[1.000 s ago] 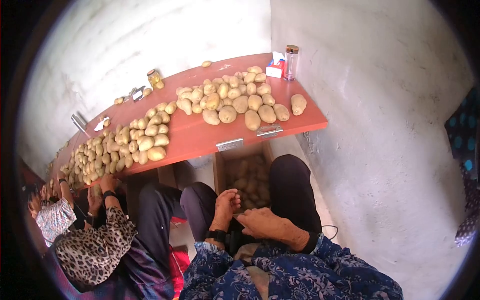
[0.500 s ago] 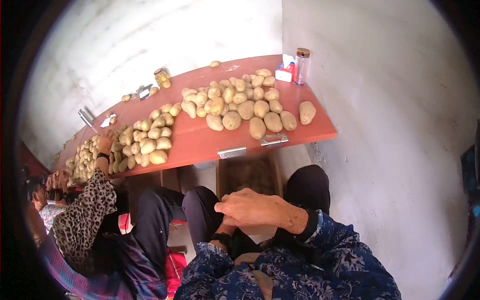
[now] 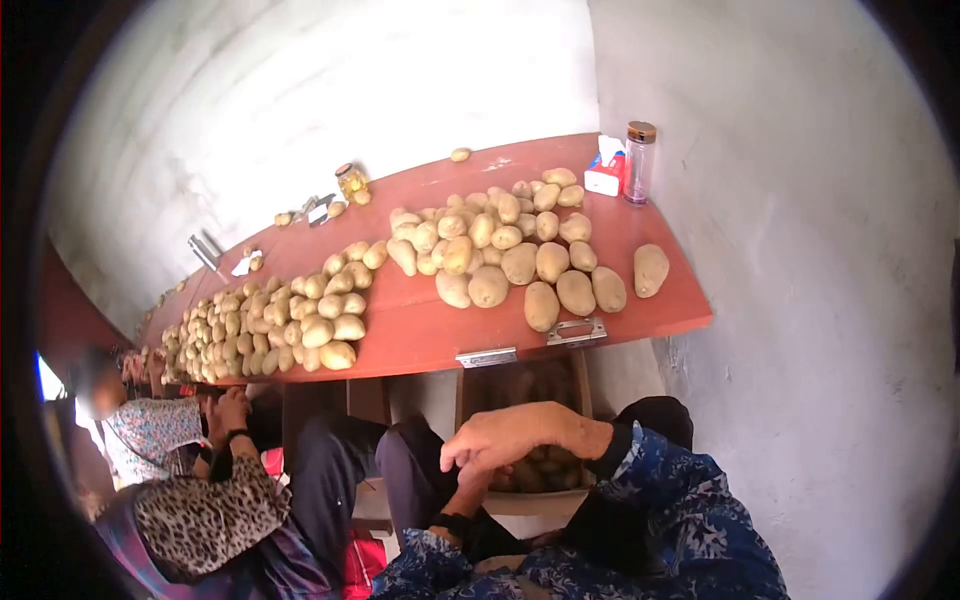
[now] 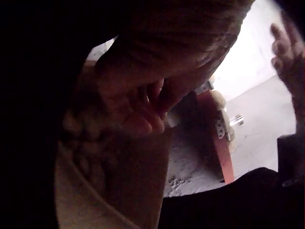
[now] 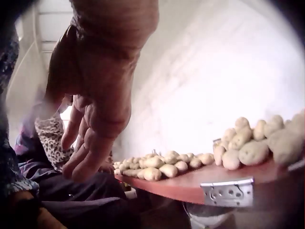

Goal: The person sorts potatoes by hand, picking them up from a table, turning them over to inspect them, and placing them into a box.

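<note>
My right hand (image 3: 525,435) hangs in front of me above my lap, its loosely bent fingers pointing down and left, as the right wrist view shows. It appears again at the right edge of the left wrist view, with nothing in its fingers. Below it in the head view, partly hidden by it, is my left hand (image 3: 474,490). Its fingers (image 4: 138,125) curl loosely over the box (image 4: 107,210), and no held thing shows there. Potatoes (image 3: 545,470) lie inside the box (image 3: 540,505) between my knees, under the table edge.
A red table (image 3: 400,335) spans the front, bearing a potato heap (image 3: 500,240) ahead and another (image 3: 270,325) to the left. A tissue box (image 3: 604,178) and a lidded bottle (image 3: 640,165) stand at its right end. Metal hasps (image 3: 487,357) line the edge. People sit close at left.
My right hand has come across over my left hand. The view has shifted, so the table sits lower and further right. The neighbour's arm reached over the potatoes and has drawn back.
</note>
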Motion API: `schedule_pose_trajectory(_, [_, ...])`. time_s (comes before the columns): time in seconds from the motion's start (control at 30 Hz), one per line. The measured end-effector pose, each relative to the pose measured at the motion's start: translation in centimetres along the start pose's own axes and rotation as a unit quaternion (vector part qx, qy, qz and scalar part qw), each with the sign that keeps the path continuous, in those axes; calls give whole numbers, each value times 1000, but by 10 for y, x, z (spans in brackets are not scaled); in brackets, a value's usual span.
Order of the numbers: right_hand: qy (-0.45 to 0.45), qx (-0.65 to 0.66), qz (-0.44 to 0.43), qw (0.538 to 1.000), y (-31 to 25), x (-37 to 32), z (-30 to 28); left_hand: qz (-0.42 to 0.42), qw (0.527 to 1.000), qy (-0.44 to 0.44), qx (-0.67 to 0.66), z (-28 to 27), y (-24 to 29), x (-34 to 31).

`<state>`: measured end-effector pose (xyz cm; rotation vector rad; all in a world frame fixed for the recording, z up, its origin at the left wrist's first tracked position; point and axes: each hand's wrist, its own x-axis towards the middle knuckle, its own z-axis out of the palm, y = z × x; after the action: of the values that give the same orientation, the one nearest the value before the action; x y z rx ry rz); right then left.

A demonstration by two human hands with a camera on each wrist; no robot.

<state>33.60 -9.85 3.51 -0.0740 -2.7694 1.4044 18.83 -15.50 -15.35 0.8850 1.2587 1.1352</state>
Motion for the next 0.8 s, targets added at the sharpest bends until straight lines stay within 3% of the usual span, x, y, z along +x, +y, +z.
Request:
schedule_pose_trajectory(0.07, [14,97,51,994,29,-8,-8,-22,1000,-6,13,4,3,-4])
schedule_pose_trajectory(0.13, [65,47,97,992,50,-19,-17,30,999,-7,39,2,29,8])
schedule_pose_trajectory(0.17, [130,17,78,988,54,-26,-22,46,997,35,59,7,47,19])
schedule_pose_trajectory(0.2, [193,-14,59,979,57,-31,-28,117,988,29,102,6,60,30])
schedule_pose_trajectory(0.27, [381,22,-28,924,73,-37,-40,177,976,21,126,14,90,48])
schedule_pose_trajectory(0.33, [469,233,48,851,65,-60,-62,220,960,58,165,37,117,58])
schedule_pose_trajectory(0.37, [531,269,40,803,67,-68,-70,224,938,72,253,49,132,59])
schedule_pose_trajectory(0.4, [589,302,31,749,68,-76,-77,222,939,71,252,58,132,71])
schedule_pose_trajectory(0.47, [636,352,40,685,65,-91,-81,332,890,77,303,75,129,95])
schedule_pose_trajectory(0.5, [636,352,40,686,67,-95,-81,333,890,77,303,87,133,101])
schedule_pose_trajectory(0.57, [668,351,24,656,70,-99,-82,336,826,87,444,109,138,109])
schedule_pose_trajectory(0.73, [681,291,44,670,71,-107,-85,320,816,39,480,140,134,130])
schedule_pose_trajectory(0.8, [678,285,45,676,72,-107,-85,295,786,32,542,143,133,139])
